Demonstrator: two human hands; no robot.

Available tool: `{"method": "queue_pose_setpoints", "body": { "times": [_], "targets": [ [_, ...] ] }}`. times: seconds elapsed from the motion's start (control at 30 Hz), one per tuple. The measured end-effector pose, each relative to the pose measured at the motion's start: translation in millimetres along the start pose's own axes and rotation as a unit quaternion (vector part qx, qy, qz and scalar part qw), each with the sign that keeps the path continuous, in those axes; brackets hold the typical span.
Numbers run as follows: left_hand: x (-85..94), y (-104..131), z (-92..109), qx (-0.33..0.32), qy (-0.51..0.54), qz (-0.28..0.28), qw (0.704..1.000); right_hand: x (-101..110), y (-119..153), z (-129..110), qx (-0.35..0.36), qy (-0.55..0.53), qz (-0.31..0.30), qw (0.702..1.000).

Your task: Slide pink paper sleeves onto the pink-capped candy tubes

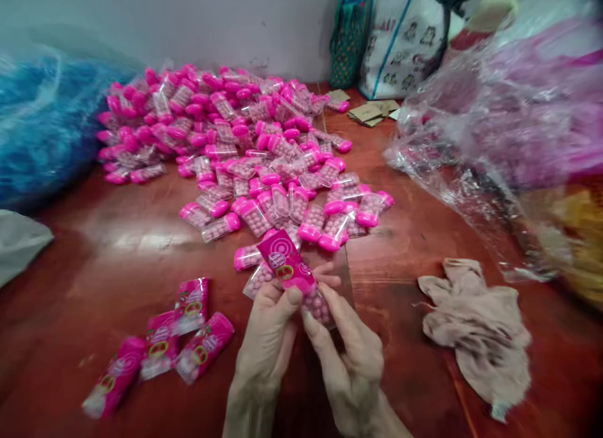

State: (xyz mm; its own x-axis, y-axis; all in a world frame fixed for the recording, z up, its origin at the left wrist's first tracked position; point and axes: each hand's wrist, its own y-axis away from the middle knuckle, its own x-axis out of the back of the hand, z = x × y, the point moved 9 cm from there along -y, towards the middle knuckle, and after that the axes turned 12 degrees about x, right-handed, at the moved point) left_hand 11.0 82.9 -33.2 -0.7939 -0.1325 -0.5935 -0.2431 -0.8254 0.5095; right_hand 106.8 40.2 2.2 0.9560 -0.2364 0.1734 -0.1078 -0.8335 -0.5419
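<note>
Both hands meet at the near side of a pile of candy bottles. My left hand (pixel 271 322) pinches a printed pink sleeve (pixel 285 262), thumb on top. Fingers of my right hand (pixel 351 350) are closed around a clear bottle of pink candy balls (pixel 316 307) at the sleeve's lower end. The sleeve covers part of this bottle; how far it reaches is hidden by my fingers. Just beyond the hands lie loose clear bottles with bright pink caps (pixel 254 217). To the left rest several bottles in printed sleeves (pixel 160 340).
A big heap of pink-capped bottles (pixel 211 120) spreads toward the wall. Blue plastic bags (pixel 42 124) stand left, a clear plastic bag (pixel 471 142) right. A crumpled beige cloth (pixel 480 331) lies at right. Cardboard pieces (pixel 372 112) and a white bag (pixel 405 42) are at the back.
</note>
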Motion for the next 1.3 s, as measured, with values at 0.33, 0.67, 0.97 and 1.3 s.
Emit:
{"method": "queue_pose_setpoints", "body": {
  "times": [0.33,0.67,0.97,1.3],
  "targets": [
    [-0.4,-5,-9,-0.022,0.055,0.031,0.998,5,2,10,-0.067,0.013,0.044,0.997],
    [13.8,1,-1,-0.029,0.045,0.093,0.994,-6,-1,22,-0.167,-0.130,0.040,0.976],
    [12.4,0,-1,-0.026,0.011,0.089,0.996,-4,0,16,-0.123,-0.078,0.031,0.989],
    [12.5,0,-3,-0.010,0.052,0.118,0.992,-15,5,19,-0.138,-0.092,0.013,0.986]
  ]
}}
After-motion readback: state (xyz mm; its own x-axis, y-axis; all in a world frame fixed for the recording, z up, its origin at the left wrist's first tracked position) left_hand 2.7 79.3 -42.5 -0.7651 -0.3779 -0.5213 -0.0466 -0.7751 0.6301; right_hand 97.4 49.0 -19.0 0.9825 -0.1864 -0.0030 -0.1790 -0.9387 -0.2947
